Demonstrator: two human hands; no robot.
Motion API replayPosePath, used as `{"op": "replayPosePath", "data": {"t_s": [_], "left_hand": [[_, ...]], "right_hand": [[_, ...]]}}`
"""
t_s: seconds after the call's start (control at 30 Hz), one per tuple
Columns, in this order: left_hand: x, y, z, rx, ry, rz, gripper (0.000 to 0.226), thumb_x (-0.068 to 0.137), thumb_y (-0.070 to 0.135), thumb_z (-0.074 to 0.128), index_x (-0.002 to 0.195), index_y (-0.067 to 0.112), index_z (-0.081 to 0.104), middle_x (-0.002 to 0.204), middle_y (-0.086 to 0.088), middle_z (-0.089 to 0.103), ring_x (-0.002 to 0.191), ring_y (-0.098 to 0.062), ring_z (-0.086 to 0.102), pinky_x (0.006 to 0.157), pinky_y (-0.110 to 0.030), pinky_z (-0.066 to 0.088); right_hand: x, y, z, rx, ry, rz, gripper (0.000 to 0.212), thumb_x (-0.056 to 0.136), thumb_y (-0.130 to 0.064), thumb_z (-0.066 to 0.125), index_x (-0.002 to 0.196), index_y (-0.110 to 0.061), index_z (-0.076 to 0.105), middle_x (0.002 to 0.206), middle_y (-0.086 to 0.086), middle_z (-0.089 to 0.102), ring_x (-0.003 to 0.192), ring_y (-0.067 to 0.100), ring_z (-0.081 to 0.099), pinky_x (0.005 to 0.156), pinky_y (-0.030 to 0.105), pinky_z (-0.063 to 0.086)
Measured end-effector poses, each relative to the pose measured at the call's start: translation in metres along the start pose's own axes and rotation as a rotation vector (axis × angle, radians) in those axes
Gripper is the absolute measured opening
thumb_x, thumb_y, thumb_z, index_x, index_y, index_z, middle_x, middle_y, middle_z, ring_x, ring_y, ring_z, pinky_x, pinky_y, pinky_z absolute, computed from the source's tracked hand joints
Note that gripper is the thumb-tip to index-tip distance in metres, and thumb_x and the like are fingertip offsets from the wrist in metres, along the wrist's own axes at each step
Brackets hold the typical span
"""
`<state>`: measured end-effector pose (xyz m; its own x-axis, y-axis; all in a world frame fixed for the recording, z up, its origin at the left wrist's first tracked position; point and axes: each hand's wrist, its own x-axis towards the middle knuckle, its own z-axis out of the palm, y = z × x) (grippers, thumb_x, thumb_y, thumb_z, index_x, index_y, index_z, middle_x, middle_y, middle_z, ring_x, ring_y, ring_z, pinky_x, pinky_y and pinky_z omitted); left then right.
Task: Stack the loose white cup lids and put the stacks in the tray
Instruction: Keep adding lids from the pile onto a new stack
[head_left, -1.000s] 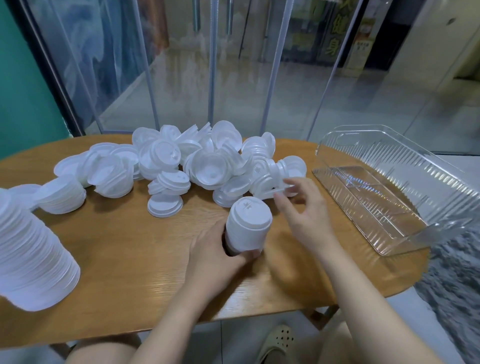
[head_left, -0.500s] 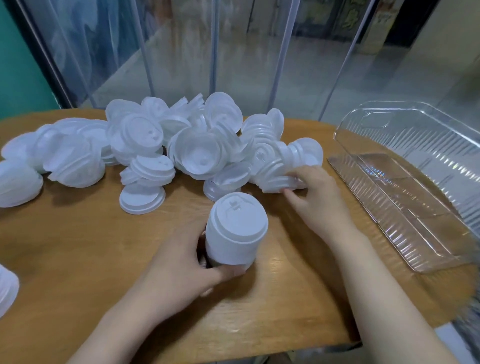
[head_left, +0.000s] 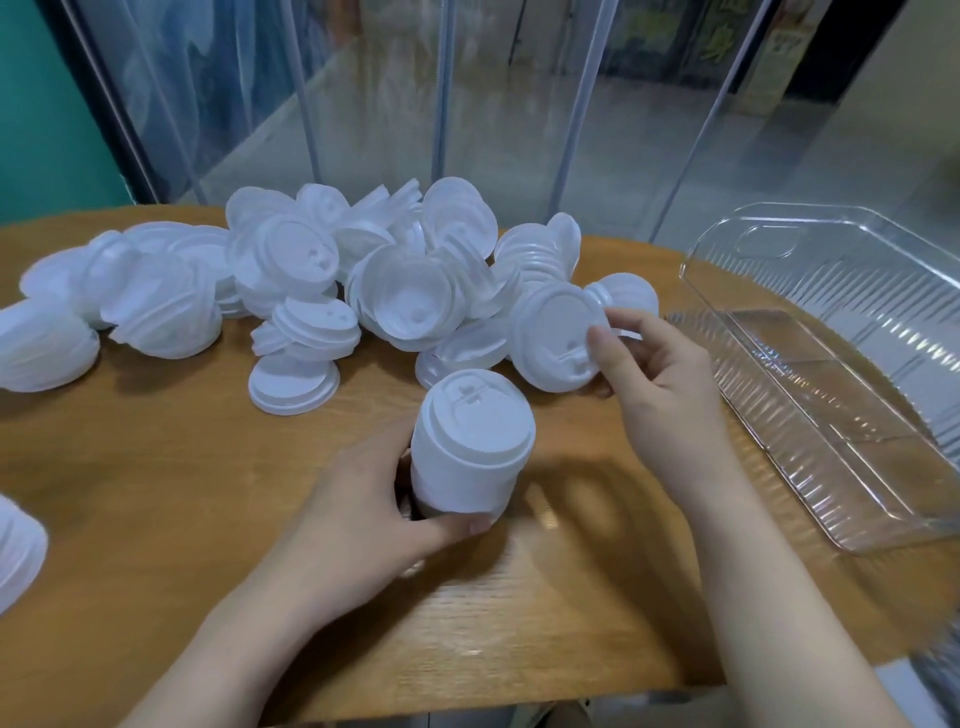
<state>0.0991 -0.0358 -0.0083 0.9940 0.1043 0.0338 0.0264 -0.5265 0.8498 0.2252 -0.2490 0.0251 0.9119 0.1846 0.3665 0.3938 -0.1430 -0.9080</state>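
We hold the growing stack (head_left: 470, 447) upright on the tabletop (head_left: 182, 493) with our left hand (head_left: 363, 514), whose grip is wrapped around its lower half, thumb in front and fingers behind, so that it stands steady and its top lid faces up, ready to take another. Our right hand (head_left: 657, 374) pinches a single lid (head_left: 558, 338) by its rim, thumb on the face and fingers behind, tilted toward us just above and to the right of the stack; we judge this is the lid about to be pressed on top. The lids are thin white moulded plastic, round, with a raised rim and a small sip slot, and they nest closely, which is why the stack looks like a smooth ribbed column. Behind it the loose pile (head_left: 322, 291) sprawls across the far side of the tabletop, some lids face up, some showing their hollow undersides, some already clumped in short stacks. The tray (head_left: 810, 364), clear ribbed plastic with shallow dividers, sits at the right edge with no lids in it yet.
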Motion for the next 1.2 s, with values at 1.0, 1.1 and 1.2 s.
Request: {"op": "replayPosePath", "data": {"t_s": [1.0, 1.1, 1.2], "left_hand": [[0.004, -0.003, 0.005, 0.110, 0.106, 0.024, 0.086, 0.051, 0.074, 0.085, 0.129, 0.056, 0.051, 0.109, 0.031, 0.053, 0.118, 0.018, 0.029, 0.099, -0.021, 0.033], [0.006, 0.000, 0.005, -0.019, 0.144, 0.083, 0.089, 0.055, 0.074, 0.082, 0.136, 0.056, 0.048, 0.125, 0.034, 0.057, 0.128, 0.007, 0.042, 0.107, -0.026, 0.039], [0.007, 0.003, 0.007, -0.126, 0.166, 0.130, 0.083, 0.061, 0.058, 0.089, 0.136, 0.044, 0.054, 0.128, 0.027, 0.064, 0.126, -0.001, 0.054, 0.104, -0.020, 0.044]], "right_hand": [[-0.016, -0.026, 0.028, -0.120, -0.242, 0.082, 0.022, 0.084, -0.047, 0.071, 0.086, -0.026, 0.078, 0.068, 0.022, 0.061, 0.055, 0.017, 0.049, 0.057, 0.035, 0.040], [-0.015, -0.026, 0.027, -0.125, -0.241, 0.086, 0.024, 0.083, -0.047, 0.071, 0.086, -0.025, 0.078, 0.068, 0.022, 0.063, 0.056, 0.019, 0.050, 0.057, 0.034, 0.041], [-0.016, -0.027, 0.026, -0.135, -0.251, 0.085, 0.021, 0.084, -0.044, 0.072, 0.086, -0.024, 0.078, 0.066, 0.020, 0.062, 0.055, 0.015, 0.050, 0.055, 0.030, 0.041]]}}
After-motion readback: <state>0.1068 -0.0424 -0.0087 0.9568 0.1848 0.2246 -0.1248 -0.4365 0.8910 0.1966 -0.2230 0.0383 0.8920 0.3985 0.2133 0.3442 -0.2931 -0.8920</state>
